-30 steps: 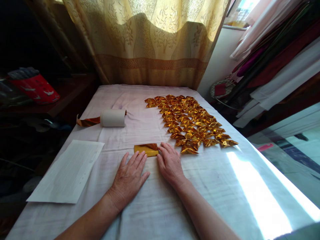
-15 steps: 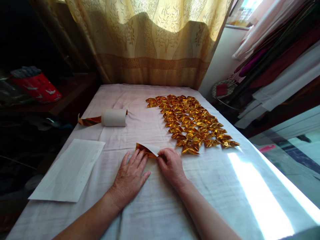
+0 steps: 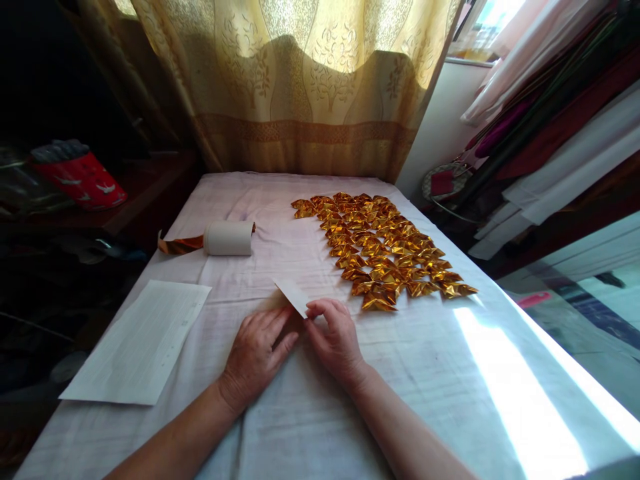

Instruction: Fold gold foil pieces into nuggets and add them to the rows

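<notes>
A small piece of foil paper (image 3: 293, 295) is raised off the cloth at the middle of the table, its pale side showing. My right hand (image 3: 334, 341) pinches its right end between thumb and fingers. Against the lower left of the paper lies my left hand (image 3: 260, 347), fingers stretched out and thumb apart; its fingertips are partly hidden by the paper. Beyond my right hand, several folded gold foil pieces (image 3: 380, 253) stand in close rows.
A pale cardboard tube (image 3: 229, 239) with a foil strip (image 3: 181, 245) coming out lies at the back left. A white sheet of paper (image 3: 137, 343) lies left of my hands. Past the left edge sits a red container (image 3: 83, 180). Clothes (image 3: 565, 153) hang at the right; a curtain (image 3: 310, 100) hangs behind.
The foil paper has been lifted and tilted, so its gold side no longer shows. My left hand has turned from lying flat on it to its side. My right hand has shifted slightly left.
</notes>
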`<action>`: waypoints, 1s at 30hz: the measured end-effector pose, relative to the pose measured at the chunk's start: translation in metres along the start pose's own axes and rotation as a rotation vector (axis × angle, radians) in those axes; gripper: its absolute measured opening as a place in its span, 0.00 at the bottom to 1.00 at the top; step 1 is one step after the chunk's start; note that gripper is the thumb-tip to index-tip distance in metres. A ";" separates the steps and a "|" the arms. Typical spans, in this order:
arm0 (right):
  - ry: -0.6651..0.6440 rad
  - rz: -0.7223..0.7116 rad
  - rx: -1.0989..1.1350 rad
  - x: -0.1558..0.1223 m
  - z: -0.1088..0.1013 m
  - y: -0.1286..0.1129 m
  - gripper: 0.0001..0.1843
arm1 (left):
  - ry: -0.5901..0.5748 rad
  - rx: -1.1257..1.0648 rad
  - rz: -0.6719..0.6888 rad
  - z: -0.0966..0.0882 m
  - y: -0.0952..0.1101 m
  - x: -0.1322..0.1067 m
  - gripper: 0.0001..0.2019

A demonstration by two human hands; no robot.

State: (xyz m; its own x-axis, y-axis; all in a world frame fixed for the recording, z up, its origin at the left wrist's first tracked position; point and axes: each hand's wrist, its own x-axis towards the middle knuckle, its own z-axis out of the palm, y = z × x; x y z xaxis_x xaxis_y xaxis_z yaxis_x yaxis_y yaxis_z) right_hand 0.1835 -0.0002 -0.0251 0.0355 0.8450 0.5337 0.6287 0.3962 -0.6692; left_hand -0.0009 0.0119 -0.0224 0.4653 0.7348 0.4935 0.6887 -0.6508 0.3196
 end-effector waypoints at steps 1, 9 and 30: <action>-0.009 -0.013 0.000 0.000 0.000 -0.001 0.11 | 0.005 -0.042 -0.015 0.000 0.001 0.001 0.19; -0.052 -0.150 -0.003 -0.001 0.002 -0.001 0.13 | 0.022 -0.371 -0.249 -0.001 0.011 0.010 0.13; 0.103 -0.030 -0.126 -0.003 -0.002 0.009 0.29 | 0.123 -0.182 0.060 -0.007 -0.025 0.007 0.17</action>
State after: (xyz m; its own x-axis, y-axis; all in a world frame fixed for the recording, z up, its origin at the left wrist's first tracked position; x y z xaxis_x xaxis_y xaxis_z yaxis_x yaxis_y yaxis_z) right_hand 0.1901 0.0004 -0.0313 0.0906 0.7896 0.6069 0.7227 0.3672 -0.5856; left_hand -0.0189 0.0321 -0.0215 0.4238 0.6721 0.6072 0.5447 -0.7247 0.4220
